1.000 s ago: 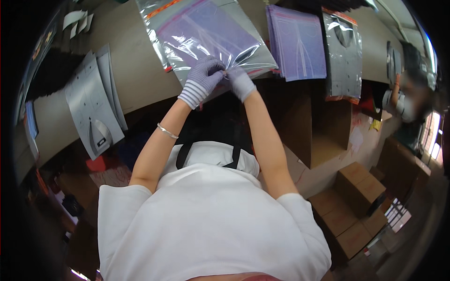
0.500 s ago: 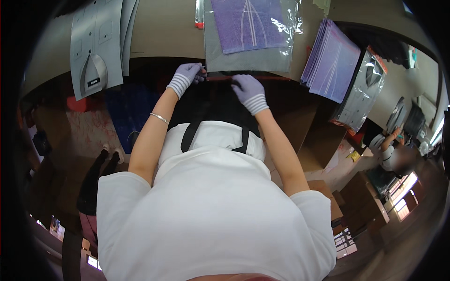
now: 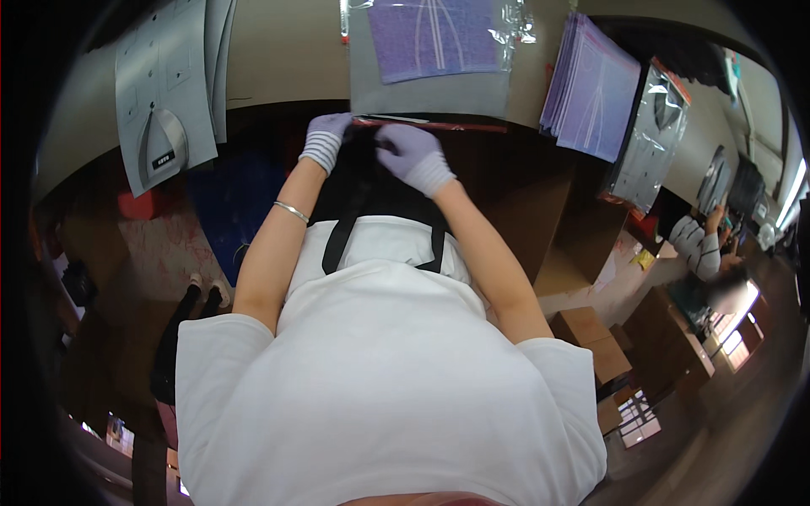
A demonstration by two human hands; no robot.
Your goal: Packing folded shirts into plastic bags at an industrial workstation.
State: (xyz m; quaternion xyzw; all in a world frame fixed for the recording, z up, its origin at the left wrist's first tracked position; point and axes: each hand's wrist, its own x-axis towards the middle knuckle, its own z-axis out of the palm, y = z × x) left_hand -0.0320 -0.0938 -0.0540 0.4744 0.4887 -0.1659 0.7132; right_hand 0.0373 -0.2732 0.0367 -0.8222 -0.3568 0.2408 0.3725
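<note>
My left hand [image 3: 327, 139], in a lilac glove with a white-striped cuff, is at the near left corner of a clear plastic bag [image 3: 428, 99]. Its fingers look closed on that corner. Inside the bag are a grey folded piece and a purple printed sheet [image 3: 434, 42]. The bag's near edge, with a red strip [image 3: 464, 127], reaches over the table edge. My right hand [image 3: 413, 156], gloved alike, hovers just below this edge with fingers bent. Motion smears them, and I cannot tell whether they touch the bag.
Grey shirt-shaped pieces [image 3: 169, 93] hang over the table edge at left. At right lie a stack of purple sheets [image 3: 593, 93] and a packed bag [image 3: 647, 139]. Cardboard boxes [image 3: 588, 341] stand below right. Another person [image 3: 704, 249] works at far right; another person's legs [image 3: 181, 329] show at left.
My right hand has moved left, toward my left hand. My left hand has shifted slightly left to the bag's corner. The whole view has shifted a little.
</note>
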